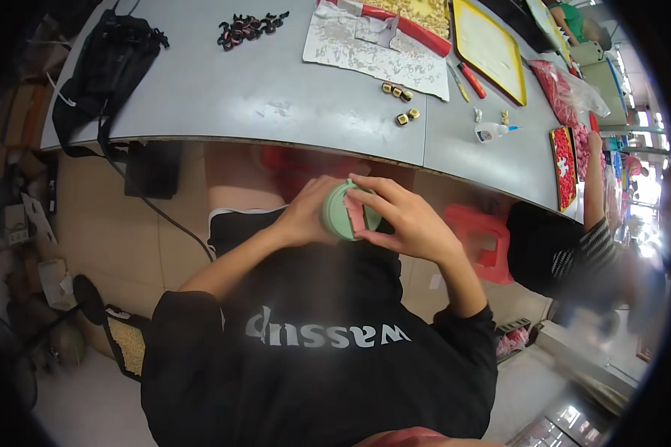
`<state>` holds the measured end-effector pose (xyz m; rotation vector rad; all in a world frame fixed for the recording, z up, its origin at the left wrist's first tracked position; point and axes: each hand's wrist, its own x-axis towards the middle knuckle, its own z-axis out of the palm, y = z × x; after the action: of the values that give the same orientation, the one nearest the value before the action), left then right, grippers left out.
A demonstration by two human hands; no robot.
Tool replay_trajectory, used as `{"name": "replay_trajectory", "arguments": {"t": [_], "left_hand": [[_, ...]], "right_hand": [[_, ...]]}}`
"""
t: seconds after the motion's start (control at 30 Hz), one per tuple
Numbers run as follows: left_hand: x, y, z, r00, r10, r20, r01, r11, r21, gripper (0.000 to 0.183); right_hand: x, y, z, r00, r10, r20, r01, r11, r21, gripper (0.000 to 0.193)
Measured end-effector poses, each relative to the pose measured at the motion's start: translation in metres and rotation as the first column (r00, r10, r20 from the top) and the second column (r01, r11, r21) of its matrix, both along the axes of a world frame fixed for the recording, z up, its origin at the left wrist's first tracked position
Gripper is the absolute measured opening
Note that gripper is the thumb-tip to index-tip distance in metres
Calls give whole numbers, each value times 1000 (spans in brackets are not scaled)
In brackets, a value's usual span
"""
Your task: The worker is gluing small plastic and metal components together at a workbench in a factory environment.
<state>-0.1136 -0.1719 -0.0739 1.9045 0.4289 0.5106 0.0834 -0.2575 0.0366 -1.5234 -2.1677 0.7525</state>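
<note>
Over my lap, in front of the table edge, both my hands are around a round, pale green, cup-like object (336, 216). A pink piece (355, 213) sits against its right part; whether it is fixed there I cannot tell. My left hand (306, 214) wraps the left side, its fingers partly hidden behind the green object. My right hand (414, 223) grips the right side, fingers bent over the top and the thumb near the lower edge. On the table beyond lie several small gold-and-black cubes (397, 92).
The grey table (238, 89) bears a black bag (115, 63), small dark curved pieces (250, 30), a stained white sheet (380, 56), a yellow-rimmed tray (489, 48) and a small white bottle (490, 132). At right, a co-worker's arm (595, 182) reaches beside a red-filled tray (564, 167). A red stool (481, 242) stands below.
</note>
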Motion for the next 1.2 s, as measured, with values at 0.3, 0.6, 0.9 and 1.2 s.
{"name": "replay_trajectory", "arguments": {"t": [0.3,0.6,0.9,1.2], "left_hand": [[3,5,28,986,-144,89,148,988,-51,81],[8,12,67,933,-241,267,265,962,-59,72],[32,39,134,845,-411,342,529,736,-423,40],[33,28,122,903,-140,406,117,990,80,36]], "right_hand": [[13,8,37,998,55,-41,-51,994,94,67],[24,35,106,992,123,-33,-124,992,-22,81],[-21,24,47,811,29,-584,220,910,351,45],[-66,30,22,477,-7,-879,650,676,347,22]]}}
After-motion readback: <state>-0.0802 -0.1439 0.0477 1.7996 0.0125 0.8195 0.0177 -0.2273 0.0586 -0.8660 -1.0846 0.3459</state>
